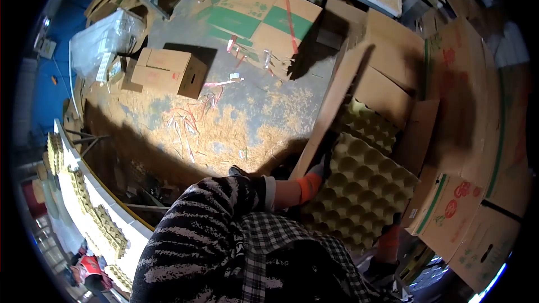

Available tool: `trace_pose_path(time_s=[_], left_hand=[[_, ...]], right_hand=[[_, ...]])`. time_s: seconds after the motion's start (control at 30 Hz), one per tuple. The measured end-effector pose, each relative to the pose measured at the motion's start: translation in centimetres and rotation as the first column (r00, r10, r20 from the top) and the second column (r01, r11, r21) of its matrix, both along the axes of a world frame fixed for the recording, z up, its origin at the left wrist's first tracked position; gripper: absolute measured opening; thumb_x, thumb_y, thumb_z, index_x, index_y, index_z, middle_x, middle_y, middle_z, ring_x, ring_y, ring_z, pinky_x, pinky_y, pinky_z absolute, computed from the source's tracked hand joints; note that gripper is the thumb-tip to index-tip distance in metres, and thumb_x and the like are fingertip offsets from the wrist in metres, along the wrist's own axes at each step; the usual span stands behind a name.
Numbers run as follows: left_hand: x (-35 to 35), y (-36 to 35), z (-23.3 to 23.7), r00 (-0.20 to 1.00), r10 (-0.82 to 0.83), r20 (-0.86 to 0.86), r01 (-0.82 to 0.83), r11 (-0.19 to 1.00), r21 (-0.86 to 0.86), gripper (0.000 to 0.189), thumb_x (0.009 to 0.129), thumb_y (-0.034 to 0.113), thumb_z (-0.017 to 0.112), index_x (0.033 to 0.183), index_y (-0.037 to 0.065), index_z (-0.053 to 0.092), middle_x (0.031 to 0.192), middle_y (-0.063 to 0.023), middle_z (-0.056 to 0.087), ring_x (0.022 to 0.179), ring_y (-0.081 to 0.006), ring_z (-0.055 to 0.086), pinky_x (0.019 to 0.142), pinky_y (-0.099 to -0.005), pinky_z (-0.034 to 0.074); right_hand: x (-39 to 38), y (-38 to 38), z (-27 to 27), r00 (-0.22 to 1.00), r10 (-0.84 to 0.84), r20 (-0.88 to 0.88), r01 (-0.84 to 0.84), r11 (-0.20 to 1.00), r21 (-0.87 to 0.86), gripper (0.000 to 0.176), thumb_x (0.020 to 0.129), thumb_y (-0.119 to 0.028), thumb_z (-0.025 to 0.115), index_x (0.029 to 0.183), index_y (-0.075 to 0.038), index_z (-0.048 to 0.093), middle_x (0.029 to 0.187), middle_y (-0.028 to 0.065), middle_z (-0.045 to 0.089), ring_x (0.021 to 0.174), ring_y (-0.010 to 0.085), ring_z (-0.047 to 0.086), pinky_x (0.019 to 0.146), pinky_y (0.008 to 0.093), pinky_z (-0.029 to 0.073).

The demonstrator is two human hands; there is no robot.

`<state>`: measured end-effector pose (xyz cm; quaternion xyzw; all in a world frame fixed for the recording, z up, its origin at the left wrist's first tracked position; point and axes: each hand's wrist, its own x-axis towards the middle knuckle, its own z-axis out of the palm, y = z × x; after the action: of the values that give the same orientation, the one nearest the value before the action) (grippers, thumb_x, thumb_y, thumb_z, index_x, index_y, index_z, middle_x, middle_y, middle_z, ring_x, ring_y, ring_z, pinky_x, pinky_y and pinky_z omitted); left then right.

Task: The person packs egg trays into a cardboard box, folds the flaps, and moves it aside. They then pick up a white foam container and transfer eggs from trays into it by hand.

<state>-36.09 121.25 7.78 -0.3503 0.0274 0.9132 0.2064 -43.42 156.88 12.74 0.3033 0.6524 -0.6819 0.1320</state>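
Observation:
A moulded-pulp egg tray (365, 185) is tilted between my two gloved hands, in front of an open cardboard box (387, 92). My left hand (310, 184), in an orange and dark glove, closes on the tray's left edge; its fingertips are partly in shadow. On the opposite edge, low on the right, my right hand (388, 242) grips the same tray, with its fingers mostly dark. Behind it a second egg tray (369, 126) shows inside the box, against the raised flaps.
Printed cartons (457, 207) are stacked at the right. A closed box (168, 70), a flattened green-striped carton (258, 19) and loose straps (188, 123) lie on the dusty floor. At left, a white table (101, 207) bears egg trays; a person in red (90, 266) is beyond it.

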Motion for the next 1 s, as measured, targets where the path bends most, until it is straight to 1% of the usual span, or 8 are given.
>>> trace_pose_path(time_s=[0.1,0.17,0.3,0.6,0.7,0.83,0.9,1.0], left_hand=[[0.3,0.1,1.4,0.909,0.347,0.232,-0.410,0.632,0.658,0.061,0.102,0.051,0.033,0.145,0.008,0.041,0.140,-0.0123,0.050,0.126,-0.0224,0.050,0.107,-0.0334,0.039],[-0.6,-3.0,11.3,0.966,0.254,-0.041,-0.225,0.913,0.341,0.057,0.103,0.047,0.034,0.144,0.009,0.044,0.139,-0.0133,0.052,0.122,-0.0225,0.053,0.106,-0.0331,0.040],[1.0,-12.0,25.5,0.972,0.021,-0.234,-0.085,0.960,-0.266,0.042,0.106,0.016,0.021,0.138,0.002,0.045,0.133,-0.0087,0.050,0.121,-0.0183,0.047,0.109,-0.0287,0.034],[5.4,-25.0,9.0,0.470,0.577,-0.668,-0.872,0.187,-0.452,0.054,0.101,0.049,0.037,0.142,0.014,0.046,0.137,-0.0017,0.051,0.127,-0.0175,0.044,0.109,-0.0347,0.032],[25.4,-33.2,19.0,0.250,0.853,-0.458,-0.967,0.243,-0.076,0.056,0.098,0.055,0.040,0.129,0.013,0.059,0.120,-0.0074,0.064,0.103,-0.0243,0.060,0.094,-0.0404,0.046],[46.4,-35.2,18.7,-0.153,0.860,-0.486,-0.982,-0.187,-0.021,0.047,0.098,0.045,0.052,0.129,0.011,0.060,0.124,-0.0060,0.064,0.107,-0.0192,0.062,0.093,-0.0352,0.051],[55.7,-31.4,23.6,-0.348,0.904,-0.248,-0.937,-0.346,0.056,0.046,0.101,0.041,0.048,0.136,0.010,0.053,0.133,-0.0084,0.059,0.116,-0.0235,0.058,0.102,-0.0401,0.046],[65.7,-23.9,24.0,-0.517,0.684,-0.514,-0.733,-0.664,-0.147,0.042,0.101,0.040,0.048,0.129,0.010,0.058,0.121,-0.0090,0.064,0.104,-0.0246,0.063,0.091,-0.0413,0.052]], right_hand=[[-0.1,-0.2,6.8,0.994,0.076,-0.080,-0.076,0.997,0.003,0.059,0.101,-0.047,0.036,0.140,-0.003,0.040,0.137,0.0151,0.049,0.124,0.0303,0.050,0.104,0.0409,0.040],[-0.9,-1.7,11.4,0.977,0.159,-0.144,-0.158,0.987,0.017,0.059,0.101,-0.047,0.035,0.141,-0.003,0.039,0.138,0.0149,0.049,0.124,0.0302,0.049,0.105,0.0408,0.040],[-3.6,-9.5,18.4,0.882,0.389,-0.266,-0.396,0.918,0.031,0.060,0.101,-0.048,0.035,0.142,-0.004,0.038,0.140,0.0143,0.047,0.126,0.0299,0.048,0.106,0.0407,0.039],[-1.7,-43.6,24.2,0.292,0.839,-0.459,-0.952,0.301,-0.055,0.063,0.102,-0.049,0.033,0.146,-0.005,0.035,0.144,0.0132,0.045,0.129,0.0292,0.046,0.108,0.0404,0.038],[3.0,-56.0,23.9,0.036,0.862,-0.505,-0.988,-0.045,-0.147,0.064,0.102,-0.050,0.032,0.147,-0.006,0.034,0.145,0.0128,0.044,0.129,0.0289,0.045,0.109,0.0403,0.038],[16.1,-74.1,20.3,-0.394,0.753,-0.527,-0.656,-0.632,-0.413,0.065,0.102,-0.051,0.032,0.149,-0.006,0.032,0.147,0.0123,0.043,0.131,0.0286,0.044,0.110,0.0402,0.037],[23.5,-82.1,16.5,-0.373,0.817,-0.439,-0.693,-0.560,-0.453,0.053,0.103,-0.042,0.040,0.144,-0.009,0.042,0.141,0.0097,0.050,0.124,0.0304,0.051,0.104,0.0442,0.045],[44.2,-81.2,20.7,-0.549,0.752,-0.365,-0.520,-0.649,-0.555,0.050,0.103,-0.038,0.042,0.140,-0.005,0.044,0.134,0.0142,0.054,0.114,0.0299,0.059,0.093,0.0430,0.053]])
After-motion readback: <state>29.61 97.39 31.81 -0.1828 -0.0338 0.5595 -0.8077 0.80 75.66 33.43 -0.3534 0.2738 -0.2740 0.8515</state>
